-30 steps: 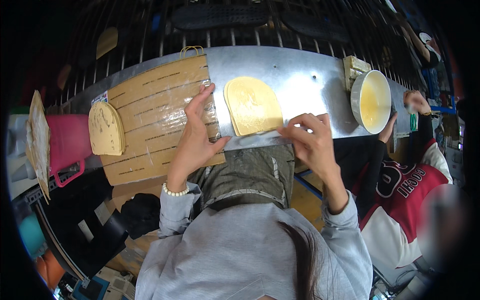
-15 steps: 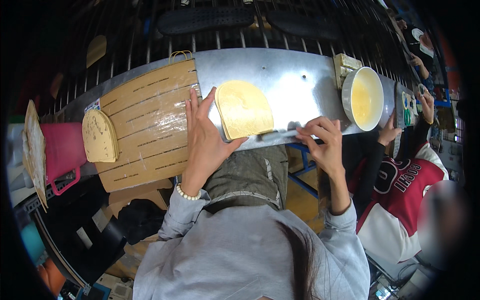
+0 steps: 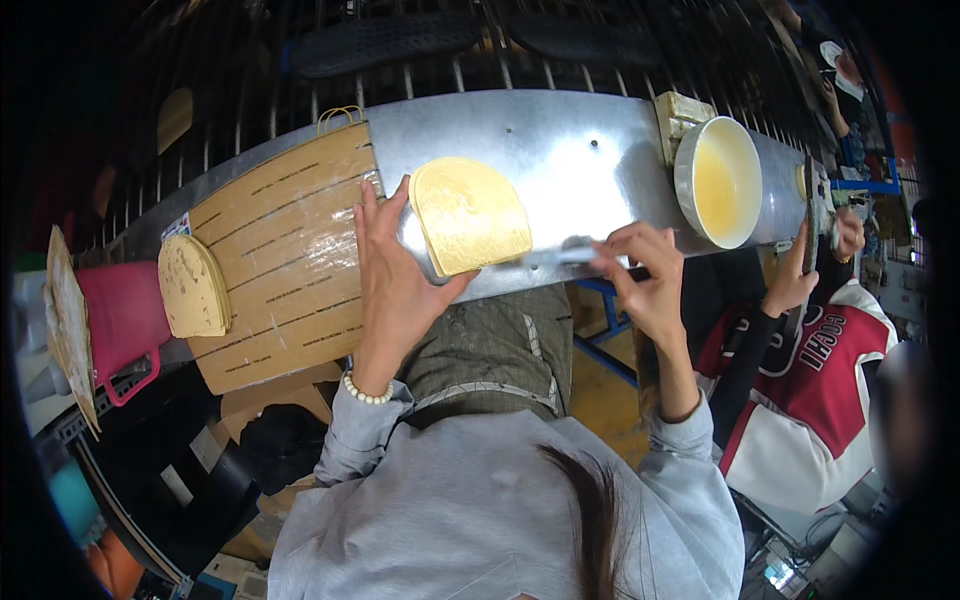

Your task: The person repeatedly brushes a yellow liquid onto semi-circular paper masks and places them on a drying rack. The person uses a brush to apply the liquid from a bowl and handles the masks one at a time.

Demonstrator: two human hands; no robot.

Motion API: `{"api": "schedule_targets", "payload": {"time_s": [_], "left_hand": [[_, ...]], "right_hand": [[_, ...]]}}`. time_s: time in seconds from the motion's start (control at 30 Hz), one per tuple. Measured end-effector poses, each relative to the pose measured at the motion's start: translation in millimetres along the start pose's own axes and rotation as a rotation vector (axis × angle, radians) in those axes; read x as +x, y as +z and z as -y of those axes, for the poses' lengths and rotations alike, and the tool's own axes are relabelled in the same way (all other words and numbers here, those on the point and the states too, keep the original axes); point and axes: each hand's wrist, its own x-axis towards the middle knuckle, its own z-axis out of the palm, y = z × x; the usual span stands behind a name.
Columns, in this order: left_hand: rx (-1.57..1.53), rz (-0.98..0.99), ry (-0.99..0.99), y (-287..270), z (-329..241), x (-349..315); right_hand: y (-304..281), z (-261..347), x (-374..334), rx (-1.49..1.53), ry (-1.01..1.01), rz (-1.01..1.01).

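Note:
A small stack of rounded, pale yellow flat pieces [image 3: 472, 212] lies on the metal tabletop, its top face wet and shiny in patches. My left hand [image 3: 395, 285] grips the stack at its left side, fingers along the upper left and thumb at the lower edge. Between the fingertips of my right hand [image 3: 645, 275] is a brush [image 3: 572, 256] with a light handle, blurred by motion. Its tip is at the stack's lower right edge. A white bowl [image 3: 685, 190] of yellow liquid stands to the right of that hand.
Left of the stack is a tape-covered cardboard sheet [image 3: 285, 245] with another pile of yellow pieces [image 3: 192, 287] at its edge. A pink container [image 3: 125, 310] stands at far left. Behind the bowl sits a pale block [image 3: 682, 118]. A co-worker [image 3: 800, 380] works at the right.
The brush has slid left along the stack's lower edge. My left hand stays on the stack. The whole view has shifted slightly, and the co-worker's hands have moved.

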Motion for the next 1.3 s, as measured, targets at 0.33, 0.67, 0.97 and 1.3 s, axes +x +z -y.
{"api": "schedule_targets", "payload": {"time_s": [0.33, 0.67, 0.97, 1.3], "left_hand": [[-0.013, 0.005, -0.007, -0.4, -1.6, 0.8], [-0.059, 0.042, -0.042, -4.1, -3.5, 1.7], [-0.106, 0.016, -0.064, -4.8, 0.6, -0.4], [-0.097, -0.016, -0.072, -2.9, 1.9, -1.9]], "right_hand": [[11.7, -10.5, -14.0, 0.005, 0.087, 0.089], [51.7, 15.5, 37.8, -0.244, -0.026, -0.249], [43.1, 26.9, 35.0, -0.188, -0.104, -0.125], [60.4, 42.4, 71.5, -0.171, -0.142, -0.209]]}}
